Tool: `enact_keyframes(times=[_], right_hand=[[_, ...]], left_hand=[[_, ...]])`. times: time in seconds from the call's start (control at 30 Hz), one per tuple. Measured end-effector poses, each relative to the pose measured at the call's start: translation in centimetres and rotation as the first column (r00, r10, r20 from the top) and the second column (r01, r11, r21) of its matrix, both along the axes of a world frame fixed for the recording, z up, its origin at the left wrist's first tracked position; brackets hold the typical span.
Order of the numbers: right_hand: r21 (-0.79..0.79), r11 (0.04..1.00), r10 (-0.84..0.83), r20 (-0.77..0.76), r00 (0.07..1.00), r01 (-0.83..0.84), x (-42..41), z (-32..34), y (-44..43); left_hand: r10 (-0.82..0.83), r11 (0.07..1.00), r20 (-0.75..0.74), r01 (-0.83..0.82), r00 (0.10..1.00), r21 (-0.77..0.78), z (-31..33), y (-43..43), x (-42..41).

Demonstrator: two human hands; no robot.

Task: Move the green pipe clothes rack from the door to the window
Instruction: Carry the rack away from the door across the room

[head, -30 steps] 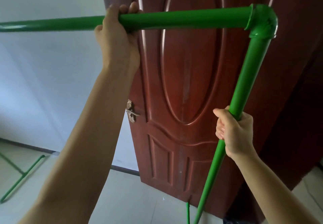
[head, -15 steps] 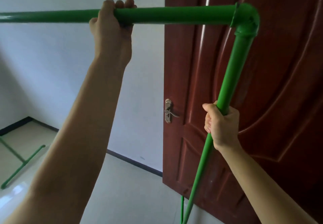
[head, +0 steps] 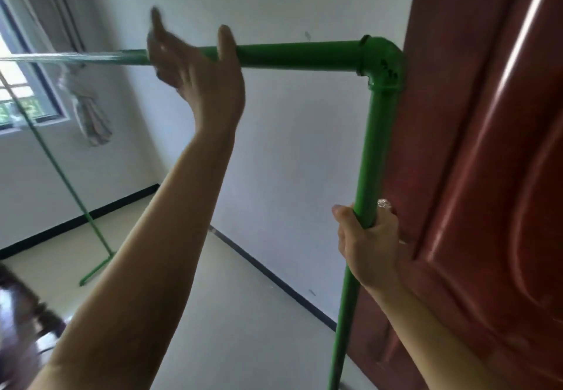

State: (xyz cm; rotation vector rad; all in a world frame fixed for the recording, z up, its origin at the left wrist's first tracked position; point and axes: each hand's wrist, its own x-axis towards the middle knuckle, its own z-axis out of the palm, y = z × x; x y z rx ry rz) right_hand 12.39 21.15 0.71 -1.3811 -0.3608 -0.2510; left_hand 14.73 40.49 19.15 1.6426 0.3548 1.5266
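Head view: left hand point(head: 198, 75) now released off rack point(head: 304, 54), right hand point(head: 370, 246) still grasping upright.

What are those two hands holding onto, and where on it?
The right hand grips the green pipe clothes rack by its upright post, below the corner elbow. The left hand is open at the top bar, not gripping.

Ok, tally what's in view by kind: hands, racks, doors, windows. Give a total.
Hands: 2, the left hand open at the top bar, the right hand gripping the upright.
Green pipe clothes rack: 1.
Door: 1.
Window: 1.
Total: 5.
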Motion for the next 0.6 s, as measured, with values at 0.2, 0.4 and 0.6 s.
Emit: enact_keyframes(times=[0.2, 0.4, 0.6], right_hand=[[-0.016, 0.991, 0.135, 0.072, 0.988, -0.134, 6.4, -0.5, 3.5], [-0.045, 0.972, 0.236, 0.119, 0.964, -0.232, 15.0, 0.1, 6.4], [-0.065, 0.958, 0.287, 0.139, 0.948, -0.28, 21.2, 0.1, 10.4]], left_hand=[[0.027, 0.809, 0.011, -0.029, 1.0, 0.587, 0.1, 3.4, 6.2], [0.312, 0.637, -0.011, -0.201, 0.95, 0.745, 1.9, 7.5, 13.0], [0.316, 0.622, -0.005, -0.203, 0.949, 0.756, 2.1, 12.0, 18.7]])
